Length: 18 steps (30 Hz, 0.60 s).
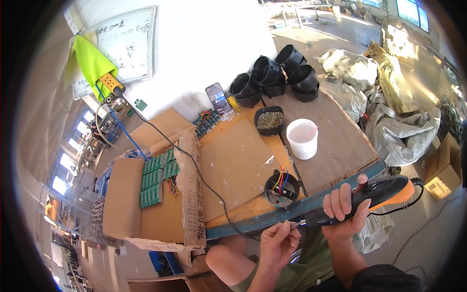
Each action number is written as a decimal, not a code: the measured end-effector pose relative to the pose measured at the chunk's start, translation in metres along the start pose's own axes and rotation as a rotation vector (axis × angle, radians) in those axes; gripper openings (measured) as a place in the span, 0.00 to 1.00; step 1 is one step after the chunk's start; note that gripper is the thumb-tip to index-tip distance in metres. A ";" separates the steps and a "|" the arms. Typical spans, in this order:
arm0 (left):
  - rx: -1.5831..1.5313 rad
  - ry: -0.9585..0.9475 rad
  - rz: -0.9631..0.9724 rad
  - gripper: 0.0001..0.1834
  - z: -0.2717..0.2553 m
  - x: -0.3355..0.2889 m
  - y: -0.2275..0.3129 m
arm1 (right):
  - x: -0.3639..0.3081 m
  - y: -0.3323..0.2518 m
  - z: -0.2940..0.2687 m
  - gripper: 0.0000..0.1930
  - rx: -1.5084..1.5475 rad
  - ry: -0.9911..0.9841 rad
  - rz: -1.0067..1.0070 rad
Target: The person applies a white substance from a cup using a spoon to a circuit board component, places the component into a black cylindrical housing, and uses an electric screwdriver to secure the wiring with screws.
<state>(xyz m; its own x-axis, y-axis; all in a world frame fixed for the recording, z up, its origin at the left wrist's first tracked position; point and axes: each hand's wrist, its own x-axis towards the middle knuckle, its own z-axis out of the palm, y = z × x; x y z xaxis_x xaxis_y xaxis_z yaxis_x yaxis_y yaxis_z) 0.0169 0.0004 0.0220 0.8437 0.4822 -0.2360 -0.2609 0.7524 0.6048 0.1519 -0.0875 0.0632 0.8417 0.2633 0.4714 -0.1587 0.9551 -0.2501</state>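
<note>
My right hand (343,209) is wrapped round a black-and-orange electric screwdriver (384,192), held level in front of the table's near edge, its bit pointing left. At the tip of the bit (297,224), my left hand (279,241) has thumb and fingers pinched together; whatever they hold is too small to make out. Just beyond the hands, a round black housing (282,194) sits on the table with red, yellow and blue wires rising out of it. Behind it are a white plastic tub (302,139) and a black dish of small screws (269,120).
A cardboard box (193,194) of green circuit boards (152,187) stands at the left, a dark cable (197,168) running over it. Stacked black housings (267,73), a phone (218,99) and more wired boards (206,122) line the back. White sacks (401,126) lie at the right.
</note>
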 end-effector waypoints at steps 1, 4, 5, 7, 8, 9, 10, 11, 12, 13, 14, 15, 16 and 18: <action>0.053 0.036 0.023 0.12 0.004 0.000 -0.002 | -0.001 -0.001 -0.002 0.25 0.001 -0.004 0.009; 0.091 0.034 0.037 0.12 0.005 0.002 -0.001 | -0.001 0.000 -0.004 0.26 -0.018 0.001 -0.008; 0.083 0.016 0.032 0.12 0.002 0.003 0.000 | -0.001 0.000 -0.005 0.26 -0.008 -0.009 0.001; 0.071 -0.047 -0.001 0.12 -0.010 0.006 -0.001 | -0.001 -0.002 -0.008 0.26 0.013 -0.028 0.018; 0.065 -0.075 -0.016 0.12 -0.011 0.007 0.001 | 0.000 -0.003 -0.009 0.26 0.040 -0.034 0.043; 0.141 -0.047 -0.007 0.12 -0.010 0.005 0.002 | 0.000 -0.004 -0.011 0.26 0.066 -0.041 0.068; 0.218 -0.019 0.002 0.11 -0.007 0.003 0.003 | 0.000 -0.005 -0.012 0.26 0.094 -0.048 0.092; 0.295 0.009 0.011 0.11 -0.002 0.001 0.005 | -0.001 -0.004 -0.012 0.26 0.064 -0.045 0.063; 0.288 0.042 0.049 0.11 0.003 0.000 0.004 | -0.003 -0.003 -0.012 0.25 0.034 -0.041 0.035; 0.281 0.076 0.086 0.11 0.009 0.001 0.001 | -0.004 -0.002 -0.011 0.25 0.004 -0.037 0.006; 0.274 0.110 0.114 0.11 0.012 0.001 -0.002 | -0.006 -0.002 -0.010 0.24 0.008 -0.028 -0.019; 0.287 0.115 0.172 0.10 0.013 0.002 -0.003 | -0.007 -0.001 -0.007 0.23 0.011 -0.018 -0.044; 0.301 0.120 0.230 0.10 0.015 0.003 -0.004 | -0.008 0.001 -0.004 0.23 0.015 -0.008 -0.069; 0.332 0.120 0.256 0.10 0.019 0.002 -0.007 | -0.005 0.000 -0.002 0.19 0.039 0.070 -0.056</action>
<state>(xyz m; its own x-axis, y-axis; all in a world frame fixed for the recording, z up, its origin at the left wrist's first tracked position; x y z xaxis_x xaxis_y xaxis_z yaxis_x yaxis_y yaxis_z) 0.0292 -0.0121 0.0315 0.7062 0.6975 -0.1215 -0.2729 0.4265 0.8623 0.1483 -0.0888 0.0591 0.8834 0.2006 0.4236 -0.1291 0.9730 -0.1916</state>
